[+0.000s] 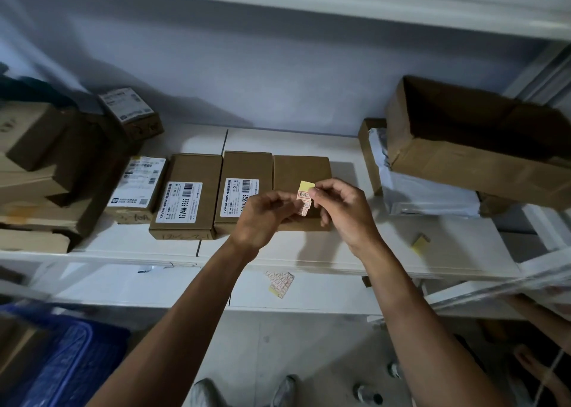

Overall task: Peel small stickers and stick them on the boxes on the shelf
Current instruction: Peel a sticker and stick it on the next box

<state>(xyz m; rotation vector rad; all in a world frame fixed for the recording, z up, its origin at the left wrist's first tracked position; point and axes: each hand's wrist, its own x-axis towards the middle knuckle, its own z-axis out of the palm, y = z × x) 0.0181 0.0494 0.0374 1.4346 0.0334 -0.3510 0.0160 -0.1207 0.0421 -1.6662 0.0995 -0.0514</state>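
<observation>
Both my hands hover over a plain brown box (301, 171) on the white shelf (386, 246). My left hand (265, 218) grips a small strip of red-and-white stickers (304, 201) on yellow backing. My right hand (343, 208) pinches the strip's upper edge near its top sticker. Left of the plain box lie two brown boxes with white printed labels (187, 196) (244, 190), side by side. Whether a sticker has come free of the backing cannot be told.
Stacked cartons (46, 171) crowd the shelf's left. An open carton (482, 147) sits on wrapped packages at right. A yellow backing scrap (420, 242) lies on the shelf; a sticker sheet (279, 283) rests on the lower ledge. A blue crate (61, 360) stands below left.
</observation>
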